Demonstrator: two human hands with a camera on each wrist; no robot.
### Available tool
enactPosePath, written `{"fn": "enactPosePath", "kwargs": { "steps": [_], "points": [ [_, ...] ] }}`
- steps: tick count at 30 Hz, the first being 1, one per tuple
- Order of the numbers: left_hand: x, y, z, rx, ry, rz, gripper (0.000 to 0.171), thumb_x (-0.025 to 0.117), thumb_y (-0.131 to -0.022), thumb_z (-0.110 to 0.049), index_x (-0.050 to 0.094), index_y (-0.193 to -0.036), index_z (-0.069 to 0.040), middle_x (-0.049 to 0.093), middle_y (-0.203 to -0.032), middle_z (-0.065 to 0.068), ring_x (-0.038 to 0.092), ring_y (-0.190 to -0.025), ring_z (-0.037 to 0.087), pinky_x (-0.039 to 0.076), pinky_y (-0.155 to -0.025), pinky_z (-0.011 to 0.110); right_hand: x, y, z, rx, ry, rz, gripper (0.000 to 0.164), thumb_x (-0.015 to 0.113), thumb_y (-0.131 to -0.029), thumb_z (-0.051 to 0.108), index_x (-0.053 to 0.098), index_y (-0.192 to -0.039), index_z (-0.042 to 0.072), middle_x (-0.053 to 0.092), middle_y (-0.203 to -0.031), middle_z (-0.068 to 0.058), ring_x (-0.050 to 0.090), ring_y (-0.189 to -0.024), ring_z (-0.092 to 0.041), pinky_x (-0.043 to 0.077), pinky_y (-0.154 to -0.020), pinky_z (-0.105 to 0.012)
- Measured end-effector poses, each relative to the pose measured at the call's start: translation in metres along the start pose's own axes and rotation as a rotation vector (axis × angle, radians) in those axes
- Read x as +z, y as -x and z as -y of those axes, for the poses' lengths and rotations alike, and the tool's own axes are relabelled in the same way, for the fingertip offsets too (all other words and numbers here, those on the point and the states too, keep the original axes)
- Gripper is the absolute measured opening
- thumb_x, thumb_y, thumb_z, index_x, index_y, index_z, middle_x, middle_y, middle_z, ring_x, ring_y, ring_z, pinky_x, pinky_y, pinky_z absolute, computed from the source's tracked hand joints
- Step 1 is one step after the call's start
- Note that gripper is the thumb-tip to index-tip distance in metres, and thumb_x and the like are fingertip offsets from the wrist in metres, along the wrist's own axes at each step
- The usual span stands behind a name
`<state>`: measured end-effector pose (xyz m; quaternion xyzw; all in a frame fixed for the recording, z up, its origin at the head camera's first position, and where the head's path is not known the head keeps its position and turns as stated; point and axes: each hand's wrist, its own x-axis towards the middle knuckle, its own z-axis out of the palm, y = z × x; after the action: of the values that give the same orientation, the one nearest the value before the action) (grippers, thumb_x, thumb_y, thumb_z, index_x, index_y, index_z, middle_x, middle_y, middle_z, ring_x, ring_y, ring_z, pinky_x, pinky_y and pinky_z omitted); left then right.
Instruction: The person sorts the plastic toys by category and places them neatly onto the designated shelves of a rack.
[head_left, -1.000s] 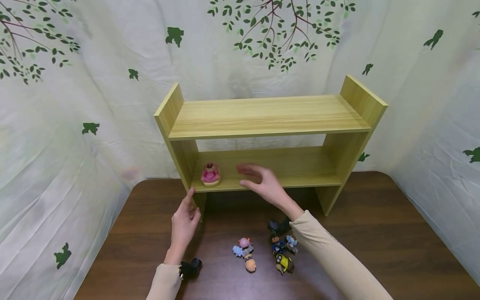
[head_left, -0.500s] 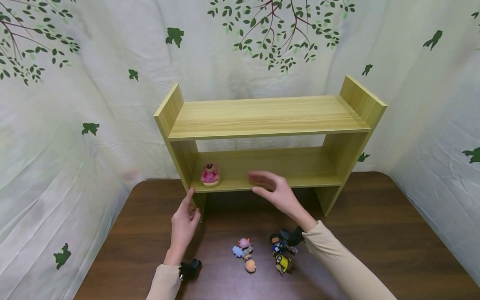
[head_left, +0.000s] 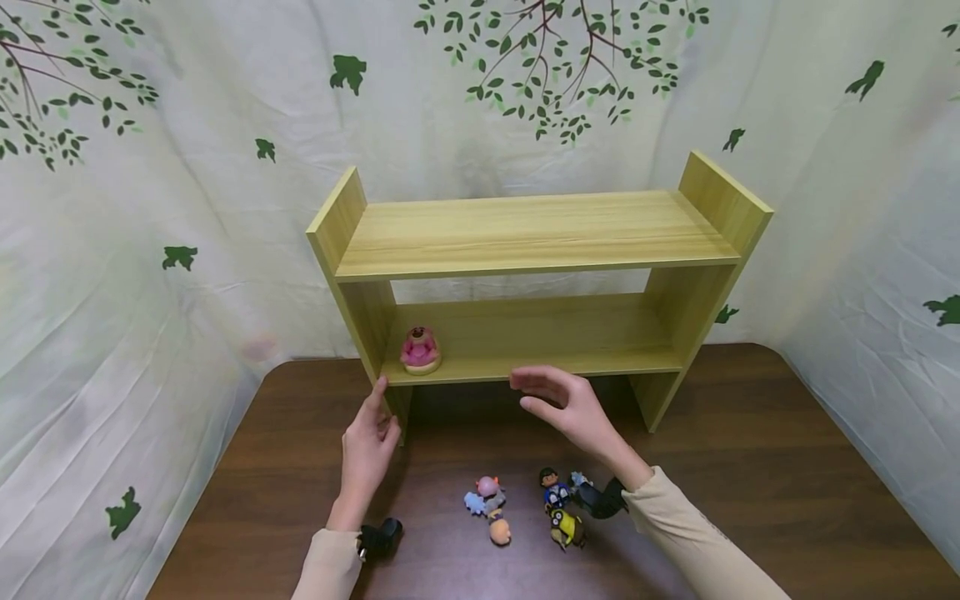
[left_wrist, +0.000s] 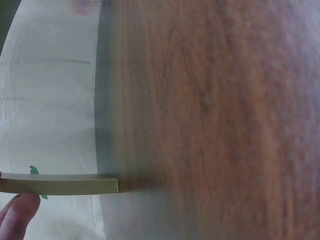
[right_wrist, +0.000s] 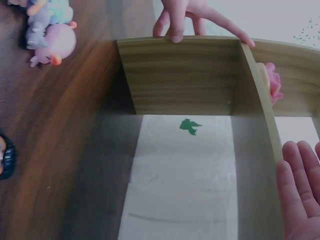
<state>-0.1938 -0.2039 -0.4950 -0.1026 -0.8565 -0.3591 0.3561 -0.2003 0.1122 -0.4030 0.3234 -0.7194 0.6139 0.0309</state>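
My left hand (head_left: 367,450) grips the front edge of the left side panel of a two-tier wooden shelf (head_left: 536,233). Its thumb (left_wrist: 21,214) lies against one face of the panel in the left wrist view, with a fingertip just showing on the other side. On the left end of the lower board sits a pink bear figurine (head_left: 420,352), partly hidden by that board in the right wrist view. My right hand (head_left: 566,408) hovers before the lower board's front edge, fingers together, thumb apart and nothing held.
Small toy figures (head_left: 489,504) lie grouped on the brown table (head_left: 247,500). To their right lie a dark-haired figurine (head_left: 552,487) and a yellow-and-brown one (head_left: 567,529), partly beside the black right wrist camera (head_left: 603,500). A white leaf-patterned cloth (head_left: 187,167) hangs behind.
My right hand has drawn back from the lower board, moving right and toward me. The left hand and the pink bear figurine have stayed in place.
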Motion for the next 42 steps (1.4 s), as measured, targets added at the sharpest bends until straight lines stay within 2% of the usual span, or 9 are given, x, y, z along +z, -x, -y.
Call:
{"fn": "enactPosePath", "kwargs": {
  "steps": [8, 16, 26, 33, 37, 42],
  "points": [
    [0.0, 0.0, 0.0, 0.0, 0.003, -0.005, 0.08, 0.064, -0.076, 0.014, 0.042, -0.144, -0.022, 0.06, -0.096, 0.014, 0.058, -0.067, 0.019, 0.052, -0.055, 0.035, -0.001, 0.013, 0.015, -0.019, 0.018, 0.036, 0.033, 0.06, -0.087, -0.011, 0.055, -0.119, -0.015, 0.06, -0.114, -0.027, 0.058, -0.105, -0.042, 0.046, -0.088, -0.049],
    [0.0, 0.001, 0.0, -0.009, 0.014, -0.004, 0.08, 0.064, -0.076, 0.014, 0.043, -0.144, -0.022, 0.062, -0.104, 0.017, 0.061, -0.07, 0.021, 0.053, -0.056, 0.037, -0.004, 0.026, 0.003, 0.0, 0.011, 0.055, 0.032, 0.06, -0.086, -0.012, 0.056, -0.117, -0.013, 0.061, -0.114, -0.024, 0.057, -0.105, -0.043, 0.045, -0.088, -0.053],
    [0.0, 0.001, 0.0, -0.017, 0.012, -0.001, 0.079, 0.064, -0.076, 0.013, 0.042, -0.144, -0.022, 0.061, -0.097, 0.015, 0.059, -0.068, 0.018, 0.052, -0.054, 0.034, -0.006, 0.042, -0.009, 0.066, 0.042, 0.084, 0.032, 0.062, -0.086, -0.008, 0.057, -0.117, -0.013, 0.061, -0.115, -0.024, 0.058, -0.105, -0.043, 0.045, -0.087, -0.053],
    [0.0, 0.002, 0.0, -0.003, 0.01, 0.0, 0.081, 0.064, -0.076, 0.015, 0.041, -0.145, -0.022, 0.06, -0.096, 0.014, 0.056, -0.066, 0.017, 0.05, -0.052, 0.031, -0.013, 0.056, -0.048, 0.077, 0.041, 0.102, 0.034, 0.063, -0.087, -0.005, 0.059, -0.121, -0.005, 0.061, -0.116, -0.019, 0.059, -0.107, -0.036, 0.046, -0.088, -0.05],
    [0.0, 0.002, 0.001, -0.003, 0.012, 0.001, 0.083, 0.063, -0.076, 0.016, 0.04, -0.145, -0.023, 0.06, -0.1, 0.015, 0.055, -0.067, 0.017, 0.05, -0.053, 0.031, -0.016, 0.062, -0.052, 0.097, 0.029, 0.125, 0.033, 0.063, -0.088, -0.003, 0.059, -0.121, -0.004, 0.059, -0.118, -0.024, 0.058, -0.109, -0.036, 0.046, -0.089, -0.05],
    [0.0, 0.001, 0.001, 0.001, 0.011, 0.002, 0.083, 0.063, -0.075, 0.016, 0.04, -0.145, -0.023, 0.059, -0.096, 0.014, 0.053, -0.065, 0.017, 0.048, -0.052, 0.03, -0.017, 0.068, -0.058, 0.09, 0.0, 0.173, 0.033, 0.061, -0.088, -0.006, 0.057, -0.121, -0.008, 0.056, -0.118, -0.03, 0.056, -0.109, -0.043, 0.045, -0.09, -0.05]
  ]
}}
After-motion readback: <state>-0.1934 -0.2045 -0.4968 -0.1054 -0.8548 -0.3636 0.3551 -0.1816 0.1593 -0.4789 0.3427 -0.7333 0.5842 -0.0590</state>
